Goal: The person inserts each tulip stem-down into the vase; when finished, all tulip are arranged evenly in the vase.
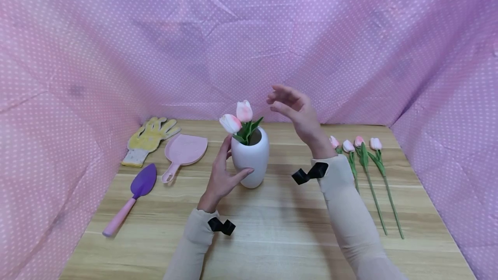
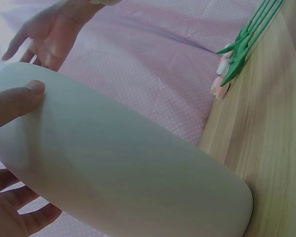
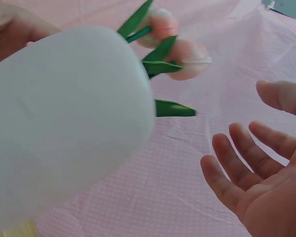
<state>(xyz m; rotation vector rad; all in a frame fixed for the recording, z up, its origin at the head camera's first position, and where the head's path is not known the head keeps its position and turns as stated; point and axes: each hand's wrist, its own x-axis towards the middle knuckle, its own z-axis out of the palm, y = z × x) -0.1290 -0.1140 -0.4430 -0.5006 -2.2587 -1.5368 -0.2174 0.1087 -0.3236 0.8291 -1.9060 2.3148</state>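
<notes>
A white vase (image 1: 254, 165) stands upright on the wooden table with two pink-and-white tulips (image 1: 244, 111) in its mouth, their green leaves poking over the rim. My left hand (image 1: 221, 179) grips the vase from the left, thumb across the near side; the left wrist view shows the thumb (image 2: 19, 102) on the white wall and fingers round the other side. Raised to the right of the blooms, my right hand (image 1: 297, 113) holds nothing. Its fingers are relaxed and spread in the right wrist view, apart from the vase (image 3: 79, 118) and its leaves.
Several tulips (image 1: 365, 159) lie at the table's right, partly behind the right sleeve. On the left are a yellow-and-white glove (image 1: 149, 138), a pink dustpan-like scoop (image 1: 186, 149) and a purple trowel (image 1: 144, 180) with a pink handle. Pink dotted cloth (image 1: 249, 46) surrounds the table.
</notes>
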